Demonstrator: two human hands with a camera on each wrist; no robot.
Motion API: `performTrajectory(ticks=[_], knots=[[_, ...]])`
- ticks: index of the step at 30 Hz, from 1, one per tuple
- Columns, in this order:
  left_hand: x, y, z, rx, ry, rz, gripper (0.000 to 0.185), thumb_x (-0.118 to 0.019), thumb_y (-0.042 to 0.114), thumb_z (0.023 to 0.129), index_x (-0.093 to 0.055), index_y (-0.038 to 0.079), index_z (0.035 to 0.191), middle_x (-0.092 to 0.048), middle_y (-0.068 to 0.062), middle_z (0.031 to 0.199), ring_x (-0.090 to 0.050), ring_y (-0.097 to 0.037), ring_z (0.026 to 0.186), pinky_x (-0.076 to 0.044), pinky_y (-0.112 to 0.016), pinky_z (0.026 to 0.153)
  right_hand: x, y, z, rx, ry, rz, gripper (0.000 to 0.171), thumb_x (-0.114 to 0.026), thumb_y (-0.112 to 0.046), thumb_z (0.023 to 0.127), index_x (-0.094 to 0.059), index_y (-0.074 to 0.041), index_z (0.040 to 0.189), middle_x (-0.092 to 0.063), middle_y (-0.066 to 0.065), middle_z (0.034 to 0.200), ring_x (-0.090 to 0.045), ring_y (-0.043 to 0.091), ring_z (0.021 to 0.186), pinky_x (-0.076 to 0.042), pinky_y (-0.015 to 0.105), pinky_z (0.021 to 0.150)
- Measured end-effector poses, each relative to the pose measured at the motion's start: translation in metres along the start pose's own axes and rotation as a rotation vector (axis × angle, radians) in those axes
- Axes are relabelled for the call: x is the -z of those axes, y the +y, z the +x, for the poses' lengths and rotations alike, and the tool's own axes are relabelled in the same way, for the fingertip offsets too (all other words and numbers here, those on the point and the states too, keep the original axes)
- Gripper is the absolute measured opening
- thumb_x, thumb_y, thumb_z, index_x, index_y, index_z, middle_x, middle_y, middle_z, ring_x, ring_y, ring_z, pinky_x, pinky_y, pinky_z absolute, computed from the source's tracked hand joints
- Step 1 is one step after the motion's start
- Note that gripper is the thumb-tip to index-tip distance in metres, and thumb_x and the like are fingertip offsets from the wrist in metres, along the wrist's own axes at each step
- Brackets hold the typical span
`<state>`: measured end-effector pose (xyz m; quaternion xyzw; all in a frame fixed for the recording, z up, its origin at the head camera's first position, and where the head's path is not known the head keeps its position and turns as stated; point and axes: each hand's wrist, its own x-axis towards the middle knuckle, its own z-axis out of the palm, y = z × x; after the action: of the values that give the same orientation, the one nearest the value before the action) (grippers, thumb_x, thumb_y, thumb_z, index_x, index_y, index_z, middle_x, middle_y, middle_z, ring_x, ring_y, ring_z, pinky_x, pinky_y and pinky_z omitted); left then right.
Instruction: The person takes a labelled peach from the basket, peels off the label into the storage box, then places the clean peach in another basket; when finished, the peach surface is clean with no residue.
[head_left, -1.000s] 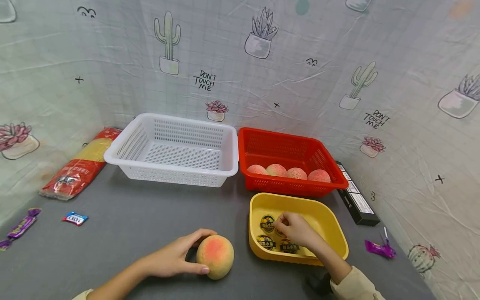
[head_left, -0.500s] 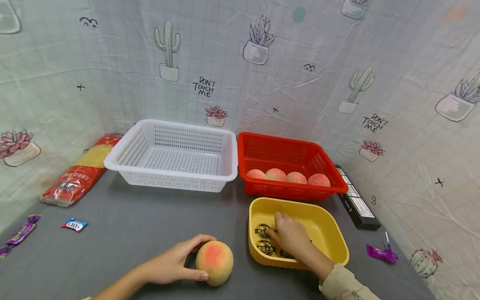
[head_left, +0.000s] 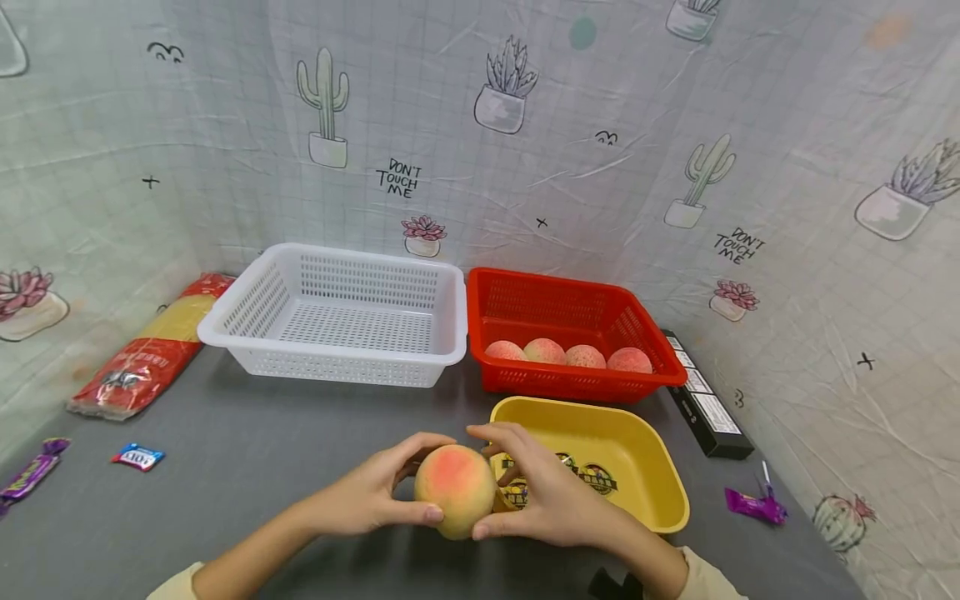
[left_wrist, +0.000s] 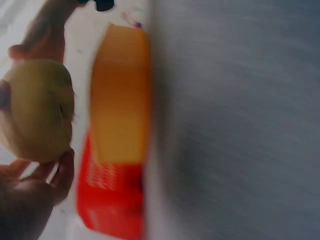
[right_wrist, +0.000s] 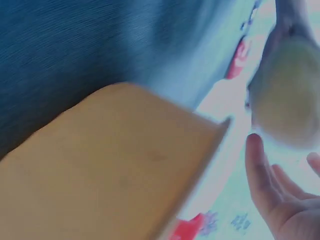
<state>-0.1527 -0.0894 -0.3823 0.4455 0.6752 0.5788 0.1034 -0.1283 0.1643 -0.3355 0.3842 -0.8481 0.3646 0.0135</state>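
Note:
My left hand (head_left: 375,492) holds a large yellow peach with a red blush (head_left: 455,490) between thumb and fingers, above the grey table. Facing it from the right, my right hand (head_left: 551,492) has its fingers spread, the thumb tip right by the peach's lower side. In the right wrist view, those fingers (right_wrist: 254,145) show a gap below the blurred peach (right_wrist: 292,95). Behind the right hand sits a yellow tray (head_left: 637,433) with several round black fruit stickers (head_left: 597,477) inside, some hidden by the hand.
A white basket (head_left: 337,362) stands at the back, beside a red basket (head_left: 577,383) with several pink peaches (head_left: 585,357). A red-and-yellow packet (head_left: 150,358) and wrapped candies (head_left: 137,456) lie left. A black box (head_left: 708,408) and purple candy (head_left: 756,505) lie right.
My right hand has come out of the yellow tray and moved left to the peach. My left hand has raised the peach and shifted it slightly right.

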Motion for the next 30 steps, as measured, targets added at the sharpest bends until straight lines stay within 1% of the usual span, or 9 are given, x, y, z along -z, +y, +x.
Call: performTrajectory(ticks=[3, 6, 10, 13, 16, 20, 22, 25, 30], knots=[[0.0, 0.013, 0.023, -0.028, 0.006, 0.04, 0.058, -0.072, 0.016, 0.086, -0.041, 0.013, 0.135, -0.053, 0.0, 0.126, -0.053, -0.02, 0.111, -0.043, -0.034, 0.095, 0.005, -0.009, 0.006, -0.012, 0.01, 0.005, 0.082, -0.083, -0.037, 0.071, -0.04, -0.022, 0.139, -0.047, -0.008, 0.129, -0.05, 0.013, 0.107, -0.049, 0.031, 0.084], [0.004, 0.023, 0.043, -0.005, 0.029, 0.074, 0.059, -0.071, 0.021, 0.087, -0.039, 0.015, 0.136, -0.053, 0.002, 0.126, -0.053, -0.017, 0.112, -0.042, -0.034, 0.097, 0.019, -0.011, 0.012, -0.044, 0.068, -0.013, 0.08, -0.086, -0.034, 0.069, -0.044, -0.021, 0.136, -0.051, -0.011, 0.125, -0.054, 0.012, 0.102, -0.05, 0.032, 0.083], [0.024, 0.027, 0.059, 0.025, 0.13, 0.189, 0.055, -0.068, 0.027, 0.089, -0.042, 0.012, 0.136, -0.053, -0.002, 0.128, -0.053, -0.019, 0.113, -0.043, -0.037, 0.096, 0.048, -0.002, 0.023, -0.056, 0.141, -0.057, 0.078, -0.087, -0.028, 0.067, -0.047, -0.02, 0.134, -0.053, -0.008, 0.125, -0.056, 0.013, 0.101, -0.051, 0.034, 0.081], [0.046, 0.018, 0.061, 0.008, 0.26, 0.358, 0.044, -0.068, 0.023, 0.089, -0.053, 0.009, 0.127, -0.055, -0.005, 0.125, -0.052, -0.024, 0.112, -0.043, -0.041, 0.094, 0.073, 0.014, 0.035, -0.104, 0.184, -0.118, 0.075, -0.086, -0.026, 0.069, -0.047, -0.02, 0.133, -0.054, -0.003, 0.124, -0.057, 0.016, 0.099, -0.051, 0.037, 0.08], [0.067, 0.001, 0.057, -0.013, 0.366, 0.561, 0.032, -0.068, 0.015, 0.089, -0.059, 0.006, 0.118, -0.057, -0.008, 0.122, -0.049, -0.029, 0.113, -0.039, -0.047, 0.094, 0.096, 0.035, 0.053, -0.203, 0.222, -0.165, 0.073, -0.085, -0.023, 0.07, -0.046, -0.017, 0.132, -0.055, 0.003, 0.122, -0.057, 0.021, 0.097, -0.051, 0.04, 0.078], [0.084, -0.021, 0.047, 0.012, 0.424, 0.781, 0.026, -0.066, 0.01, 0.089, -0.062, 0.001, 0.113, -0.06, -0.013, 0.117, -0.048, -0.034, 0.111, -0.035, -0.054, 0.093, 0.114, 0.071, 0.084, -0.341, 0.243, -0.168, 0.074, -0.083, -0.018, 0.071, -0.043, -0.011, 0.133, -0.053, 0.012, 0.122, -0.056, 0.029, 0.096, -0.052, 0.042, 0.076], [0.088, -0.03, 0.044, 0.031, 0.44, 0.826, 0.022, -0.066, 0.008, 0.089, -0.064, 0.002, 0.11, -0.063, -0.012, 0.113, -0.051, -0.034, 0.109, -0.034, -0.055, 0.094, 0.116, 0.091, 0.099, -0.39, 0.247, -0.174, 0.074, -0.081, -0.017, 0.073, -0.04, -0.006, 0.134, -0.051, 0.016, 0.123, -0.055, 0.032, 0.099, -0.051, 0.043, 0.078], [0.091, -0.04, 0.042, 0.026, 0.478, 0.834, 0.017, -0.066, 0.004, 0.088, -0.067, 0.004, 0.104, -0.067, -0.008, 0.106, -0.056, -0.031, 0.105, -0.034, -0.055, 0.097, 0.112, 0.118, 0.119, -0.469, 0.254, -0.192, 0.074, -0.078, -0.018, 0.075, -0.037, -0.001, 0.134, -0.048, 0.021, 0.124, -0.051, 0.035, 0.103, -0.049, 0.045, 0.084], [0.09, -0.043, 0.045, -0.015, 0.54, 0.814, 0.016, -0.07, 0.0, 0.083, -0.068, 0.006, 0.098, -0.069, -0.004, 0.097, -0.059, -0.029, 0.1, -0.036, -0.053, 0.094, 0.096, 0.147, 0.142, -0.59, 0.246, -0.193, 0.075, -0.076, -0.018, 0.077, -0.032, 0.0, 0.136, -0.044, 0.023, 0.124, -0.045, 0.036, 0.109, -0.045, 0.047, 0.091]])
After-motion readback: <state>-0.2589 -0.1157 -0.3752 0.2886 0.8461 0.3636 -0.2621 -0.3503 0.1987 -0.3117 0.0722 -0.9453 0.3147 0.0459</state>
